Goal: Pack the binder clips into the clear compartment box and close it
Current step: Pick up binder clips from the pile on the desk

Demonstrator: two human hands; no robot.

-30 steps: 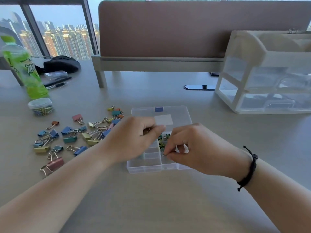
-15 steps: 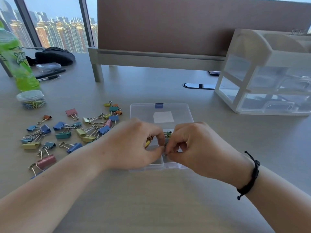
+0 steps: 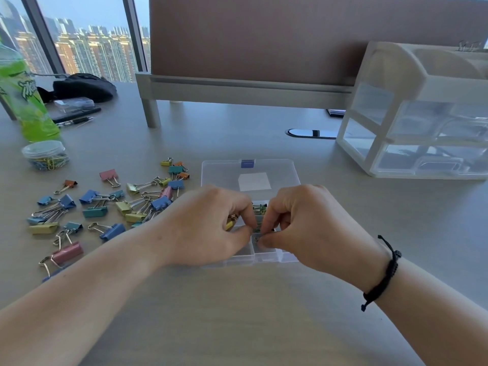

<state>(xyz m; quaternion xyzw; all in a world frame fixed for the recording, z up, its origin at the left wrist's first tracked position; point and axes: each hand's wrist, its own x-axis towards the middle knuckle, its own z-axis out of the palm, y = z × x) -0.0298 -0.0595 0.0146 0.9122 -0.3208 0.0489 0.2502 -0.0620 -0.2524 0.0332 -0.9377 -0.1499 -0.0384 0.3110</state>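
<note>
Comparing with a second ago, the left hand and right hand have been brought together over the box, each pinching one small clip. Most binder clips lie at nine o'clock on the tabletop. The bottle label cannot be read.
</note>
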